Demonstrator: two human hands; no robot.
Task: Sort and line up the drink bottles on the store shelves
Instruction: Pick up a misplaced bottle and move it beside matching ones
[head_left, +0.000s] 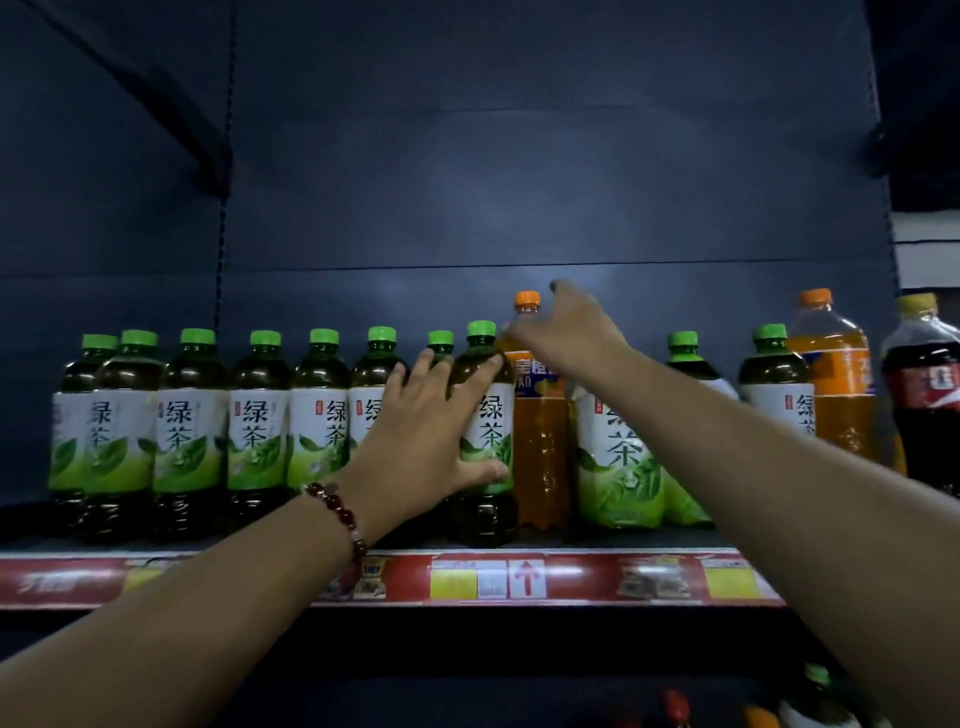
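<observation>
Two hands reach into a dark blue metal shelf (467, 545) lined with plastic drink bottles. My left hand (426, 431), a red bead bracelet (337, 512) on its wrist, wraps a green tea bottle (485, 431) near the middle of the row, fingers over its rounded shoulder and thumb low against the glossy white-and-green label. My right hand (566, 332) curls around the neck of a slim orange soda bottle (537, 415) standing just right of it, below the ribbed orange cap. To the left, a row of green tea bottles (208, 431) with green screw caps stands upright. At far right sit a fat orange soda bottle (836, 374) and a dark cola bottle (924, 389) with a yellow cap. Red price strips (571, 577) front the shelf edge.
</observation>
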